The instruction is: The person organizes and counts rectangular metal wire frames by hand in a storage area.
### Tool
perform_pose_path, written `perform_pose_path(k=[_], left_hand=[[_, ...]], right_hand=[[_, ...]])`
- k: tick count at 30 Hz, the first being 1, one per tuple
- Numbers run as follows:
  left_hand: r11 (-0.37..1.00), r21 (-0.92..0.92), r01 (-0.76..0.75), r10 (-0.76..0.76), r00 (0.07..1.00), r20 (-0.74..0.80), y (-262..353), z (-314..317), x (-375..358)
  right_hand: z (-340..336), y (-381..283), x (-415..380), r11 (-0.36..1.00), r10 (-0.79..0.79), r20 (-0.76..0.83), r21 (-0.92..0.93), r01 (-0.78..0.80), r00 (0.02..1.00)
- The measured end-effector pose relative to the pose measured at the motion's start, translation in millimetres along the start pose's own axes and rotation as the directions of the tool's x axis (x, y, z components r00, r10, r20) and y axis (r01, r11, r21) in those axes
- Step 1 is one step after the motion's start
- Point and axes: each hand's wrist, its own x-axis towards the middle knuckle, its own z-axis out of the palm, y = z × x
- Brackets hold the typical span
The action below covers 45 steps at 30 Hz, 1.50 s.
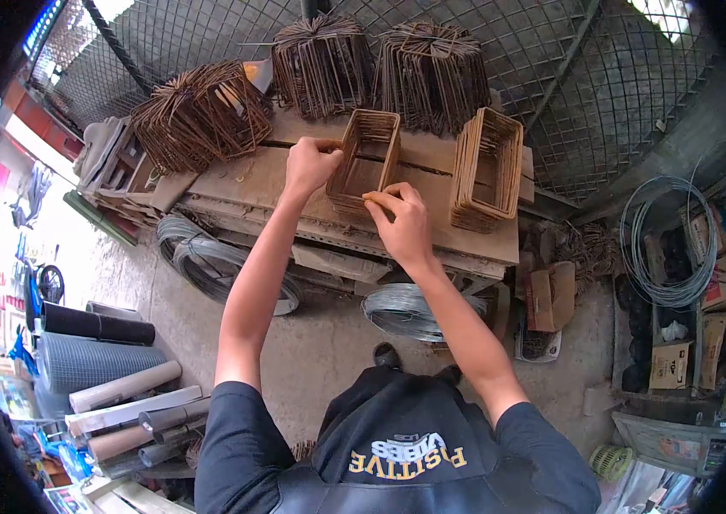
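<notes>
A stack of rusty rectangular rebar stirrups (390, 156) stands on the wooden bench in front of me, its hollow middle showing bench boards below. My left hand (312, 165) is closed at the stack's left side, thumb and fingers pinching a top stirrup there. At the near right corner, my right hand (404, 224) pinches the rim of the same stack between thumb and fingertips. To the right stands a second, similar stirrup stack (510, 167), untouched.
Bundles of tied stirrups (200, 116) line the back of the bench (234, 184) against a wire mesh fence (534, 43). Below the bench lie wire coils (397, 310). Mesh rolls (97, 364) are stacked at the left; a shelf with boxes (670, 366) stands right.
</notes>
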Motion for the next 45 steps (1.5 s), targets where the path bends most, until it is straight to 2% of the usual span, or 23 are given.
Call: perform_pose_path(k=[7,10,12,13,14,15,16,18,19,22,24,26,28,30,32,34,36,38,40,42,43,45], left_hand=[[0.992,0.117,-0.051,0.06,0.995,-0.076,5,3,-12],[0.995,0.101,0.026,-0.02,0.998,-0.062,9,4,-22],[0.973,0.203,-0.107,0.158,0.954,-0.256,12,9,-38],[0.973,0.201,-0.111,0.16,0.956,-0.248,18,12,-47],[0.975,0.138,-0.172,0.207,0.929,-0.307,25,14,-58],[0.969,0.077,-0.235,0.246,0.897,-0.368,32,18,-71],[0.969,0.072,-0.235,0.245,0.9,-0.36,41,22,-86],[0.929,0.015,-0.371,0.336,0.822,-0.46,58,34,-122],[0.928,0.013,-0.372,0.337,0.824,-0.456,61,45,-140],[0.93,-0.026,-0.366,0.318,0.84,-0.439,63,86,-201],[0.95,-0.08,-0.303,0.246,0.878,-0.411,69,119,-240],[0.958,-0.071,-0.279,0.23,0.892,-0.39,79,155,-271],[0.968,-0.064,-0.242,0.204,0.911,-0.358,91,198,-305],[0.981,-0.174,-0.09,0.041,0.964,-0.263,102,241,-335],[0.977,-0.182,-0.115,0.066,0.964,-0.257,125,282,-360],[0.965,-0.245,0.097,-0.119,0.99,-0.077,149,319,-388],[0.96,-0.264,0.097,-0.104,0.994,-0.014,167,356,-404],[0.963,-0.256,0.077,-0.049,0.992,0.116,174,385,-417],[0.967,-0.223,0.123,-0.078,0.977,0.2,179,413,-424],[0.969,-0.215,0.12,-0.046,0.946,0.322,178,440,-424],[0.979,-0.172,0.109,-0.037,0.926,0.376,177,451,-423],[0.975,-0.191,0.111,-0.026,0.916,0.4,162,484,-427]], right_hand=[[-7,-2,-5,0.999,-0.045,0.021,-0.008,0.045,0.999],[-19,-5,-17,0.999,-0.019,0.016,0.042,0.019,1.0],[-32,-5,-29,0.996,0.018,0.005,0.087,-0.018,1.0],[-40,-3,-38,0.987,0.06,0.054,0.144,-0.068,0.997],[-49,1,-47,0.973,0.1,0.105,0.198,-0.12,0.989],[-57,6,-56,0.985,0.028,0.068,0.171,-0.04,0.997],[-68,8,-66,0.985,0.037,0.067,0.166,-0.048,0.997],[-95,11,-87,0.965,0.101,0.146,0.225,-0.132,0.984],[-103,22,-101,0.983,0.021,0.078,0.178,-0.034,0.997],[-145,44,-140,0.972,0.093,0.088,0.208,-0.109,0.992],[-176,67,-170,0.965,0.114,0.074,0.227,-0.128,0.991],[-214,89,-196,0.944,0.292,0.102,0.131,-0.304,0.951],[-253,116,-220,0.939,0.322,0.076,0.098,-0.329,0.944],[-291,145,-244,0.889,0.445,0.064,0.09,-0.449,0.893],[-327,179,-269,0.877,0.473,0.028,0.086,-0.474,0.881],[-360,216,-297,0.833,0.549,0.044,0.051,-0.55,0.835],[-384,262,-330,0.811,0.584,0.033,0.036,-0.584,0.811],[-404,296,-363,0.673,0.74,0.063,-0.034,-0.739,0.67],[-418,327,-392,0.632,0.775,0.04,0.0,-0.775,0.631],[-426,355,-415,0.468,0.881,0.069,0.009,-0.884,0.468],[-422,379,-437,0.464,0.886,0.045,-0.045,-0.885,0.462],[-421,398,-455,0.403,0.914,0.056,-0.028,-0.915,0.402]])
